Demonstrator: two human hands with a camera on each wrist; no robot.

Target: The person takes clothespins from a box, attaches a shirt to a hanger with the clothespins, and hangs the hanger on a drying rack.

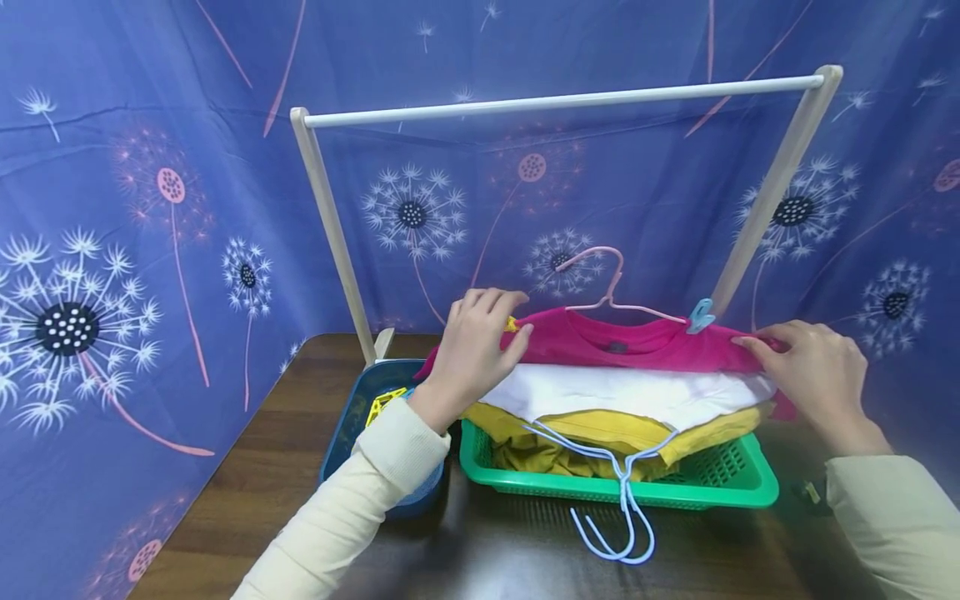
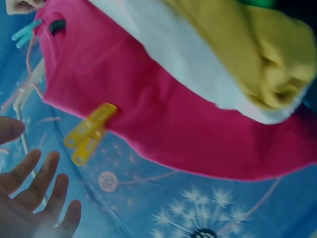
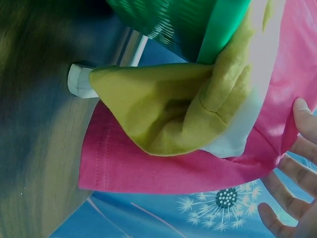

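A magenta shirt (image 1: 555, 342) hangs on a pink hanger (image 1: 617, 271), lying over the back of the green basket (image 1: 600, 483). One blue clothespin (image 1: 701, 317) clips its right shoulder to the hanger. On the left shoulder sits a yellow clothespin (image 2: 94, 130). Beside that clothespin is my left hand (image 1: 476, 342), its fingers spread and apart from the cloth in the left wrist view. My right hand (image 1: 813, 379) pinches the shirt's right shoulder, thumb in front and fingers behind. A white garment (image 1: 622, 390) and a mustard-yellow one (image 1: 600, 427) lie in front of the shirt.
Light blue hangers (image 1: 626, 500) stick out over the basket's front. A dark blue bin (image 1: 371, 379) with yellow clothespins (image 1: 381, 404) stands left, partly behind my forearm. Behind everything rises a rack with a white bar (image 1: 562, 102) and wooden posts. A small object (image 1: 812, 492) lies right.
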